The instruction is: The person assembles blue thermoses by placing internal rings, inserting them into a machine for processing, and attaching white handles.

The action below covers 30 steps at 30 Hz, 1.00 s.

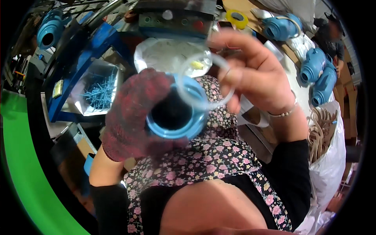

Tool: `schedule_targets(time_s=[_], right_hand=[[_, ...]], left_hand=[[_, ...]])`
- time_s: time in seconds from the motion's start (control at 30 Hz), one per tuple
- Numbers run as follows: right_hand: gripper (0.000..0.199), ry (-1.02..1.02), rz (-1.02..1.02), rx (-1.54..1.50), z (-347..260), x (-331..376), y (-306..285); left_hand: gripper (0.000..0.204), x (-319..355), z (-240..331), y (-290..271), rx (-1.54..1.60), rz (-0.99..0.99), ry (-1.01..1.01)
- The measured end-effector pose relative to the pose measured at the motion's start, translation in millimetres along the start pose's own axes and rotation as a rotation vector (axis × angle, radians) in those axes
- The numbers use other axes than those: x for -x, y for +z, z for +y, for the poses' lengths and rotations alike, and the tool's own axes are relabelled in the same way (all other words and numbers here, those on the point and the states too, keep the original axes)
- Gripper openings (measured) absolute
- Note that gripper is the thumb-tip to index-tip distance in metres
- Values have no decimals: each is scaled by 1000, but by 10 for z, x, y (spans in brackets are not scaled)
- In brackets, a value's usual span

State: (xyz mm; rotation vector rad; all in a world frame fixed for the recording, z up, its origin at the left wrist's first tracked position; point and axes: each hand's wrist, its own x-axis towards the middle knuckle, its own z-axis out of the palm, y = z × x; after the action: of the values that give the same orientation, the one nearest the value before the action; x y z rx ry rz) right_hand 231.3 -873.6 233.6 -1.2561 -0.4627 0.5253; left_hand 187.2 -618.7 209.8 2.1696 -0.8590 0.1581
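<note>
1. A blue fitting (50, 29) lies at the far left top, at about 10 o'clock from the picture's middle.
2. A tray of blue screws (100, 92) sits in a blue frame (84, 58), at 9 o'clock from the hands.
3. The left hand (135, 113), in a red knit glove, has its grip wrapped around a blue pipe (178, 117); the pipe's round open mouth faces the camera, near the middle of the view.
4. A clear ring (205, 84) lies against the pipe's rim at its 1 o'clock side.
5. The bare right hand (258, 78) pinches the ring between its fingertips; a bracelet (284, 113) is on its wrist.
6. Yellow tape (237, 17) lies on the counter (244, 6) at 12 o'clock.
7. More blue fittings (319, 76) lie at 3 o'clock from the right hand, above a white bag (331, 164) of tan rings.
</note>
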Motion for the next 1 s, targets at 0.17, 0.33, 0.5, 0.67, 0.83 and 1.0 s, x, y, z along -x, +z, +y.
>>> schedule_targets(time_s=[0.17,0.33,0.5,0.67,0.83,1.0], right_hand=[[18,-254,-218,979,-150,243,142],[23,-602,-160,1438,-130,255,166],[25,-556,-341,1442,-127,244,198],[15,-279,-741,1657,-250,110,302],[9,-256,-964,1618,-343,224,318],[12,-165,-882,1756,-279,195,392]], left_hand=[[55,-181,179,5,-397,-85,196],[60,-228,254,43,-430,-193,134],[38,-190,294,96,-390,-110,220],[30,-169,51,291,-21,-45,457],[24,-130,87,295,287,-60,666],[22,-151,129,249,72,-224,483]])
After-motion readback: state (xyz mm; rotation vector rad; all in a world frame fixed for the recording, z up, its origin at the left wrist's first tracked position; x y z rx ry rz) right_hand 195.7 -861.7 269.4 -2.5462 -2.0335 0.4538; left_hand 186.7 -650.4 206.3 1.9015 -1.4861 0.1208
